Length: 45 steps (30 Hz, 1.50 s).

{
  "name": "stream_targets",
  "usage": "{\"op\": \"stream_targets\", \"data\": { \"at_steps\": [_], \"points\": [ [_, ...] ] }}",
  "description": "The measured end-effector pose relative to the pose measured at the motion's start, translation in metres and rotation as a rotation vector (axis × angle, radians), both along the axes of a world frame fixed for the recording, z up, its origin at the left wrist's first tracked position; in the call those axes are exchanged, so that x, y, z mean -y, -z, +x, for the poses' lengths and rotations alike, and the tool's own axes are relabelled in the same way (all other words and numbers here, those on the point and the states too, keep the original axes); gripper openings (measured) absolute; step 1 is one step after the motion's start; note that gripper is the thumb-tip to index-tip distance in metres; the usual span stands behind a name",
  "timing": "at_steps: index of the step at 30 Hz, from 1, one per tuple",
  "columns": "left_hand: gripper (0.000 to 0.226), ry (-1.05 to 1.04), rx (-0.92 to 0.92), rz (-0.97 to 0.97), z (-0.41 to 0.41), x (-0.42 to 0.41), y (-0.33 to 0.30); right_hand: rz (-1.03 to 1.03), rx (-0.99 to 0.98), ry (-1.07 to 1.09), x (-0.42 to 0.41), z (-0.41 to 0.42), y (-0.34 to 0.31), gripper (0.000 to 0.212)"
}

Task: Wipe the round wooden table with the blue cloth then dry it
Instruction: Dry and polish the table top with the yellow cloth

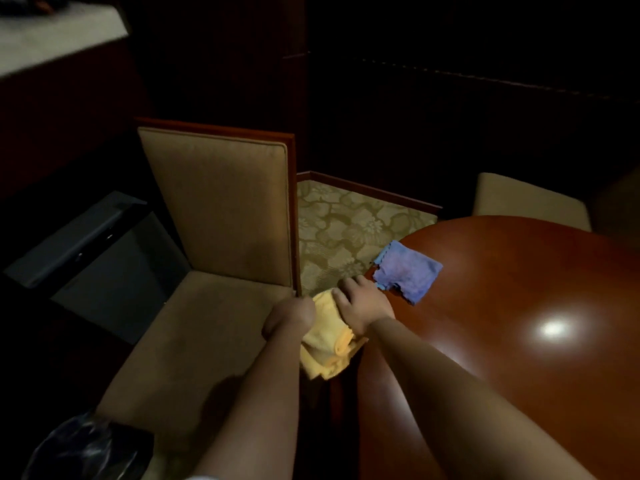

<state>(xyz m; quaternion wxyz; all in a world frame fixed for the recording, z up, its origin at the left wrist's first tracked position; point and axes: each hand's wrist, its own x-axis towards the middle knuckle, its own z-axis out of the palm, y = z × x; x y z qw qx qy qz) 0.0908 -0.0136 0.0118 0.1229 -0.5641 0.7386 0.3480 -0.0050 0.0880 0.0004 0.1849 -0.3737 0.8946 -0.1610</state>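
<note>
- Two hands work at the left edge of the round wooden desk (519,306), both on a yellow cloth (329,341).
- Left hand (289,318): fingers curled, gripping the yellow cloth at its left side; the fingertips are hidden behind the hand.
- Right hand (363,303): laid over the top of the yellow cloth, thumb and fingers closed on the fabric; its wrist lies over the desk rim.
- Yellow cloth: bunched and folded, hanging between the hands just off the desk edge, above the gap between the desk and the chair.
- Blue cloth (407,270): lying flat and crumpled on the desk close to the rim, one corner overhanging the edge; just beyond the right hand, apparently not touched by it.
- Desk surface: glossy reddish wood with one bright light reflection (552,329) towards the right.
- Beige upholstered chair (221,216) stands to the left of the desk; a second pale chair (526,199) sits behind it.
- Patterned carpet (346,230) shows between chair and desk.
- Bin with dark liner (86,448) at lower left.
</note>
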Motion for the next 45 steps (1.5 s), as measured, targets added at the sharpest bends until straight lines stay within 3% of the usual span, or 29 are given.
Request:
{"op": "stream_targets", "data": {
  "at_steps": [4,8,12,15,18,21,26,28,30,32,35,37,41,45],
  "points": [
    [0.048,-0.04,-0.133,0.096,0.003,-0.022,-0.04,-0.033,0.321,0.259,-0.028,-0.003,-0.018,0.058],
    [0.049,-0.006,-0.201,0.162,0.009,-0.053,-0.065,-0.263,0.705,0.55,-0.06,0.008,-0.036,0.067],
    [0.049,0.002,-0.256,0.151,0.022,-0.083,-0.082,-0.243,0.847,0.558,-0.102,0.013,-0.046,0.08],
    [0.044,-0.046,-0.333,0.149,0.031,-0.099,-0.086,-0.23,0.842,0.582,-0.131,0.019,-0.065,0.058],
    [0.025,-0.171,-0.499,0.159,0.041,-0.116,-0.08,-0.377,0.921,0.658,-0.147,0.024,-0.074,0.044],
    [0.007,-0.303,-0.601,0.203,0.057,-0.137,-0.073,-0.458,1.011,0.691,-0.152,0.038,-0.083,0.042],
    [0.026,-0.416,-0.661,0.28,0.08,-0.143,-0.047,-0.604,1.138,0.633,-0.151,0.067,-0.095,0.031],
    [0.063,-0.47,-0.626,0.285,0.072,-0.114,0.006,-0.635,1.175,0.624,-0.146,0.074,-0.097,0.033],
    [0.092,-0.593,-0.589,0.379,0.078,-0.115,-0.005,-0.661,1.2,0.625,-0.139,0.075,-0.097,0.039],
    [0.085,-0.625,-0.572,0.553,0.089,-0.134,-0.048,-0.691,1.226,0.632,-0.133,0.072,-0.102,0.041],
    [0.083,-0.599,-0.621,0.768,0.082,-0.13,-0.054,-0.747,1.243,0.667,-0.122,0.06,-0.103,0.046],
    [0.077,-0.526,-0.717,0.816,0.07,-0.12,-0.055,-0.783,1.23,0.7,-0.115,0.051,-0.104,0.044],
    [0.06,-0.374,-0.839,0.711,0.043,-0.1,-0.077,-0.744,1.184,0.764,-0.106,0.029,-0.108,0.03],
    [0.102,-0.306,-0.818,0.633,0.008,-0.058,-0.052,-0.626,1.108,0.734,-0.11,0.013,-0.112,0.023]
  ]
}}
